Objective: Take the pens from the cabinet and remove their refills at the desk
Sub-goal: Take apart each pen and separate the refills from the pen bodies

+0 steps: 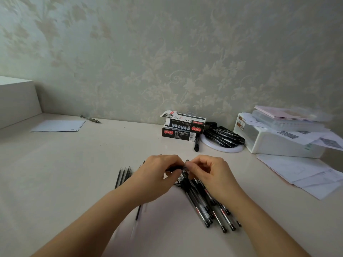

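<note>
Two hands meet just above the pale surface [74, 164], working one black gel pen [177, 168] between them. The left hand [157, 175] has its fingers [173, 164] curled round the barrel, and the right hand [209, 173] pinches the pen's near end with thumb and forefinger; the exact part it grips is blurred. This looks like the tip being unscrewed or pulled to free the refill.

A heap of clear-barrelled black gel pens [209, 206] lies under and just beside the right wrist. A row of thin black refills [123, 175] lies to the left of the left hand, with one more refill [138, 212] partly under the left forearm.

From here the small tip or a spring could slip from the pinch and roll in among the heap, since the work is being done straight over it. The left forearm could also drag the refill beneath it off its row.

Two stacked black cardboard pen boxes [182, 129] stand near the wall, the top one with its flap open; their contents cannot be seen. Beside them, loose black marker pens [224, 136] lie on a white ring-shaped object [228, 150]. A white plastic storage box [274, 143] further right carries papers on top.
</note>
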Motion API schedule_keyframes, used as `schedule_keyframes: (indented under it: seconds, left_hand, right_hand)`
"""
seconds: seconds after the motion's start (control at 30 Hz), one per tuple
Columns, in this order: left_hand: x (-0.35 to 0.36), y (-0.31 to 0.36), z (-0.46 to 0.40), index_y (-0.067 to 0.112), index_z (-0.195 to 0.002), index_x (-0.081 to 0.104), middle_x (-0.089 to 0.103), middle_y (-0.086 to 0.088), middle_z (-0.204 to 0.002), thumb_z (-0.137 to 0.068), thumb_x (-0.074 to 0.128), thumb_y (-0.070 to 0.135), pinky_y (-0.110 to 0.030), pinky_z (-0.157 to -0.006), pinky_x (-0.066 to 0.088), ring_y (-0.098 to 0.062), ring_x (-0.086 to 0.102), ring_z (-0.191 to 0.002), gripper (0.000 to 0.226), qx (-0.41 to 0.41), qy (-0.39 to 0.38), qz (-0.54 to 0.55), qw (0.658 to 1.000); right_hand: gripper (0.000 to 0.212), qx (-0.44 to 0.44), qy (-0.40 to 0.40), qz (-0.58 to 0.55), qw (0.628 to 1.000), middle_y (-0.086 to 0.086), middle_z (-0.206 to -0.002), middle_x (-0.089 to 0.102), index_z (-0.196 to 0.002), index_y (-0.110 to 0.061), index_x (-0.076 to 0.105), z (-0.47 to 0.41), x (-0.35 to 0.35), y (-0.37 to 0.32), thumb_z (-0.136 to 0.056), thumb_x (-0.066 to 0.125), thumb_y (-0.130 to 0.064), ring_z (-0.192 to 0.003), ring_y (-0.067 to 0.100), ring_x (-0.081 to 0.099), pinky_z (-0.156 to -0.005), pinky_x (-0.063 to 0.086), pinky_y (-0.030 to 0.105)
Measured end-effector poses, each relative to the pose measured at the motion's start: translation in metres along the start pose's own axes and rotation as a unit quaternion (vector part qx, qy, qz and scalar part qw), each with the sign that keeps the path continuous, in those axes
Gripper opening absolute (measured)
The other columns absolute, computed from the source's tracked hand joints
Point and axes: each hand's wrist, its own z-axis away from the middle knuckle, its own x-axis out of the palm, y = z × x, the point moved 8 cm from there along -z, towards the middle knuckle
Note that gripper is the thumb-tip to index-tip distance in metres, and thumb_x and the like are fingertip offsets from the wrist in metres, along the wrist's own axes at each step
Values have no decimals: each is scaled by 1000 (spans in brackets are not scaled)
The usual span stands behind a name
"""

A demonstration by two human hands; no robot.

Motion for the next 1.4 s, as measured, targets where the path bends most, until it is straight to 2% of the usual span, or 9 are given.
schedule_keyframes:
  seconds: [0.23, 0.37, 0.5, 0.67, 0.73, 0.83, 1.03, 1.2, 1.4]
  left_hand:
    - [0, 0, -1, 28, -102, 68, 68, 15, -88, -93, 61, 20, -11, -68, 41, -4, 58, -78, 14, 4, 6, 6, 1000]
    - [-5, -2, -1, 28, -101, 68, 68, 16, -88, -92, 62, 21, -8, -69, 41, 0, 58, -77, 13, -7, 27, 13, 1000]
    - [-5, -3, -1, 30, -99, 68, 67, 17, -88, -92, 62, 21, -8, -70, 41, -1, 58, -80, 13, -10, 22, 10, 1000]
    - [-3, 0, 0, 28, -102, 69, 68, 15, -89, -91, 63, 20, -4, -70, 38, 0, 58, -81, 14, -4, 14, 12, 1000]
    - [-5, -1, 0, 28, -102, 68, 68, 16, -89, -92, 63, 21, -5, -70, 39, -2, 59, -81, 14, -10, 18, 9, 1000]
    - [-8, -3, -1, 29, -101, 68, 68, 17, -90, -91, 64, 22, -3, -70, 39, 0, 59, -81, 13, -20, 30, 12, 999]
    - [-3, -4, -1, 31, -99, 66, 68, 20, -87, -91, 64, 25, -5, -68, 39, -1, 60, -79, 10, -28, 17, 20, 999]
    - [-7, -6, 0, 31, -94, 66, 67, 20, -82, -90, 65, 23, -7, -68, 41, -2, 60, -77, 9, -34, 32, 34, 998]
    - [-3, -4, 0, 30, -96, 66, 68, 19, -85, -90, 65, 24, -5, -64, 37, -1, 59, -77, 9, -30, 20, 33, 999]
  right_hand:
    - [44, -14, -2, 76, 997, -4, -60, 65, -72, -20, 69, 1, 2, -1, -92, 52, -56, -48, 1, 50, -52, 39, 15]
    - [9, -19, -14, 63, 998, -17, -79, 67, -92, -36, 66, 0, 3, -2, -88, 66, -45, -62, 2, 53, -60, 45, 12]
    - [6, -25, -8, 41, 999, -12, -76, 69, -84, -32, 66, -1, 2, -2, -90, 68, -33, -64, -1, 59, -61, 44, 10]
    - [41, -20, -7, 67, 998, -5, -65, 66, -73, -25, 64, 1, 2, -2, -91, 50, -59, -53, 3, 54, -54, 43, 16]
    - [28, -21, -1, 58, 998, -10, -73, 67, -82, -31, 67, 1, 1, -2, -88, 57, -57, -61, 6, 57, -58, 46, 17]
    - [5, -25, -3, 37, 999, -10, -82, 68, -87, -32, 67, -1, 0, -3, -90, 67, -36, -71, 7, 60, -65, 49, 16]
    - [39, -7, -3, 57, 998, 2, -68, 66, -74, -21, 64, 1, 2, 2, -93, 52, -54, -58, 10, 57, -59, 47, 25]
    - [6, -24, -21, 19, 999, -8, -83, 68, -89, -32, 66, -1, 4, -3, -91, 65, -38, -75, 12, 62, -70, 52, 23]
    - [41, -18, -20, 62, 998, 3, -67, 64, -73, -20, 61, 1, 5, -1, -94, 47, -53, -57, 5, 53, -58, 44, 21]
